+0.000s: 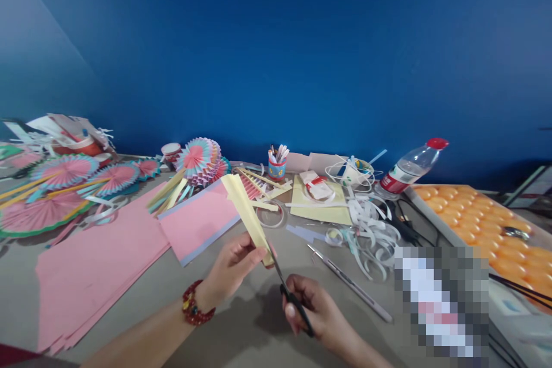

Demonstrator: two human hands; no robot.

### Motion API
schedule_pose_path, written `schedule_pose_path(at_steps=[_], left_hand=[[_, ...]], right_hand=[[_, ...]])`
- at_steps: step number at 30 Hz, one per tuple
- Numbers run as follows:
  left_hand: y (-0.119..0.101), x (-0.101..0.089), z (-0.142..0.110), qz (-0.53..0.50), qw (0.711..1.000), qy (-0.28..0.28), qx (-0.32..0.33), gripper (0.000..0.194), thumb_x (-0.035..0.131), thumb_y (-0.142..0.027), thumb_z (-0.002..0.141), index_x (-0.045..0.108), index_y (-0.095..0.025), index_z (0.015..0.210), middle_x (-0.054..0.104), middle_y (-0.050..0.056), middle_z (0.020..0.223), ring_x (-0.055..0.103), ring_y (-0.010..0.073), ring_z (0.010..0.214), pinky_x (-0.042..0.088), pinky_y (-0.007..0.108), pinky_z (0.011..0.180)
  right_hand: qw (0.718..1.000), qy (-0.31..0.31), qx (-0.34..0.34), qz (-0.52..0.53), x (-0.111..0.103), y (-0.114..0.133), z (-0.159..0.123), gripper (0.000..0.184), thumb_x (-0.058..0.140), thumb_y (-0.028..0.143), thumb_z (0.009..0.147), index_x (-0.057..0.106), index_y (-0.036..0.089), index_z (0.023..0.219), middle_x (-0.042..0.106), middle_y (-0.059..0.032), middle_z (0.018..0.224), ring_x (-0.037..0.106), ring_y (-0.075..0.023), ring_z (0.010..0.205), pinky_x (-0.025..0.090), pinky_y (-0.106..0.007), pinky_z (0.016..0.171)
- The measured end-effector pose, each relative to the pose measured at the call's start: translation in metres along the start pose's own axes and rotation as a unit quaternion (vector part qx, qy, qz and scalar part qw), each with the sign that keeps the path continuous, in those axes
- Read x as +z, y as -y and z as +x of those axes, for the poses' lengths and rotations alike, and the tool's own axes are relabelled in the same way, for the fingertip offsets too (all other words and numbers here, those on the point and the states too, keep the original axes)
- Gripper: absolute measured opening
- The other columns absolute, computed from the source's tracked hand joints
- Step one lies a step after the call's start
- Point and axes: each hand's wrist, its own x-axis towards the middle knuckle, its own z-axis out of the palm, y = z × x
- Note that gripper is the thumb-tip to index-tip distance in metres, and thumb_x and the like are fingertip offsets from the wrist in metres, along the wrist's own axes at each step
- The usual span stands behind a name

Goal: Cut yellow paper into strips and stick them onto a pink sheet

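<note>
A folded strip of pale yellow paper point(245, 207) is pinched in my left hand point(235, 264), its long end pointing up and away. My right hand point(311, 305) is closed around the black handles of a pair of scissors point(297, 307). The scissor blades point up and left and meet the lower right edge of the yellow strip, close to my left fingertips. Whether the blades are apart is hard to make out. Behind my left hand lies a pink sheet with lilac-blue borders point(202, 221).
Stacked pink sheets point(99, 264) and pleated paper fans point(116, 175) spread across the left. A grey craft knife point(349, 282), curled white paper strips point(371, 236) and a tilted plastic bottle point(407, 167) lie right. A pen cup point(276, 167) stands near the blue wall.
</note>
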Motion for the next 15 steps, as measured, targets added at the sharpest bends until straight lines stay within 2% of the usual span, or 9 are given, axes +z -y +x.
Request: schedule_pose_path(at_steps=[7, 15], left_hand=[[-0.0029, 0.0007, -0.0007, -0.004, 1.000, 0.002, 0.003, 0.030, 0.058, -0.040, 0.096, 0.069, -0.013, 0.097, 0.065, 0.007, 0.087, 0.060, 0.0164, 0.077, 0.049, 0.027, 0.075], [0.0003, -0.0017, -0.0014, 0.000, 1.000, 0.008, 0.004, 0.029, 0.057, -0.039, 0.097, 0.070, -0.014, 0.102, 0.067, 0.008, 0.091, 0.062, 0.0170, 0.079, 0.050, 0.027, 0.077]], right_hand=[[1.000, -0.003, 0.000, -0.015, 0.0022, 0.0048, 0.0003, 0.064, 0.070, 0.079, 0.061, 0.044, 0.022, 0.070, 0.050, 0.0062, 0.048, 0.037, -0.0071, 0.042, 0.026, -0.021, 0.045], [0.999, -0.011, 0.004, -0.033, 0.0014, 0.0039, 0.0007, 0.060, 0.069, 0.076, 0.066, 0.042, 0.022, 0.068, 0.051, 0.0062, 0.047, 0.038, -0.0068, 0.042, 0.026, -0.021, 0.045]])
